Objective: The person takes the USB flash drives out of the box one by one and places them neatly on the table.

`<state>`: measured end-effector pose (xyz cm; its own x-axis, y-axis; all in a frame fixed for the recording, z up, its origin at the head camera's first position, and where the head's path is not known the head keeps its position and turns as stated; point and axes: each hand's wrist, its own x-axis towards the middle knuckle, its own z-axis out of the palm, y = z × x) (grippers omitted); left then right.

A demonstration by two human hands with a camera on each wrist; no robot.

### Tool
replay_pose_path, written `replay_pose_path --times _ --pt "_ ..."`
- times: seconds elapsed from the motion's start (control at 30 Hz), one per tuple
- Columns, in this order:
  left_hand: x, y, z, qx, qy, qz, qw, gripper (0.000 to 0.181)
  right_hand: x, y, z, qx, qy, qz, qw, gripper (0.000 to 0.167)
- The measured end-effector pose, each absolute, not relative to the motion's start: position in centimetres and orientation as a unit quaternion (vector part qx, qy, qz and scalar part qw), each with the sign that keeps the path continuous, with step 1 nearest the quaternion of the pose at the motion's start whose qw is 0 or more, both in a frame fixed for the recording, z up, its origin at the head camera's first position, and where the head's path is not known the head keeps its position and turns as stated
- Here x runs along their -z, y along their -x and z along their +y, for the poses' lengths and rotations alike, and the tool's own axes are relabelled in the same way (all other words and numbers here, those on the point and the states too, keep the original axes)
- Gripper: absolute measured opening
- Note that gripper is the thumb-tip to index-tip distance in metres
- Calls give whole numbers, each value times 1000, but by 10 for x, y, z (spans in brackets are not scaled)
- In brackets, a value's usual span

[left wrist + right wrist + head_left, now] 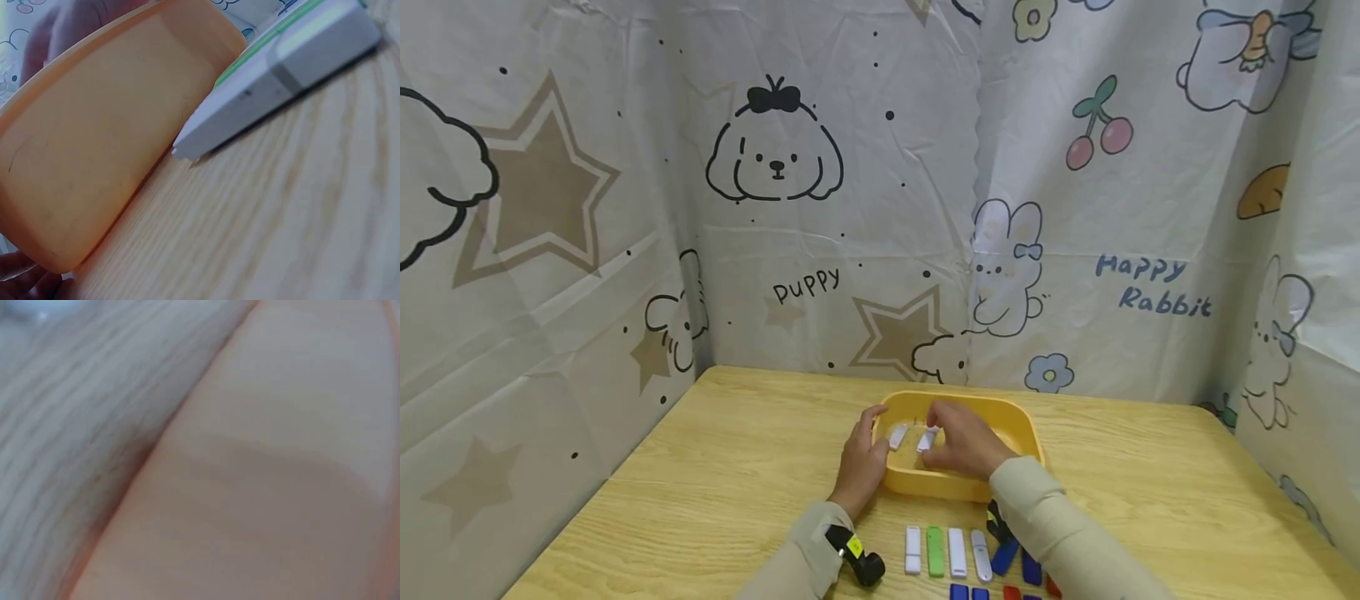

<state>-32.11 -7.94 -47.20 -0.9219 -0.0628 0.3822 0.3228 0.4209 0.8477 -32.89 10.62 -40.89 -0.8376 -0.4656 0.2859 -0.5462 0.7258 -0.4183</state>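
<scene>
A yellow plastic tray stands on the table, its front wall filling much of the left wrist view. My left hand grips the tray's left end. Inside the tray my right hand pinches a white USB flash drive between thumb and fingers. A second white flash drive lies to its left in the tray. The right wrist view is blurred and shows only the tray wall and tabletop, without the fingers.
In front of the tray a row of flash drives lies on the wooden table: white, green, more white and blue. Blue and red ones lie nearer, partly cut off. Patterned cloth hangs behind and at both sides.
</scene>
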Motion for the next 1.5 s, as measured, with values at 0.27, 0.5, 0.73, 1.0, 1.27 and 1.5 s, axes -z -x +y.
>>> replay_pose_path --times 0.27,0.5,0.73,1.0,1.27,1.5 --pt "474 322 -80 533 82 -824 174 51 397 296 110 -267 -313 -901 135 39" --pt "473 318 -79 534 83 -824 170 51 397 258 121 -250 -361 -878 192 39" --pt "470 319 -79 532 87 -826 167 51 397 221 128 -255 -366 -883 148 41" --pt "471 319 -79 535 85 -826 156 51 412 197 135 -249 -433 -849 174 40" --pt "469 318 -81 537 86 -823 164 51 418 190 135 -264 -430 -861 57 31" --pt "469 318 -82 540 79 -822 161 52 419 191 133 -305 -383 -867 -93 34"
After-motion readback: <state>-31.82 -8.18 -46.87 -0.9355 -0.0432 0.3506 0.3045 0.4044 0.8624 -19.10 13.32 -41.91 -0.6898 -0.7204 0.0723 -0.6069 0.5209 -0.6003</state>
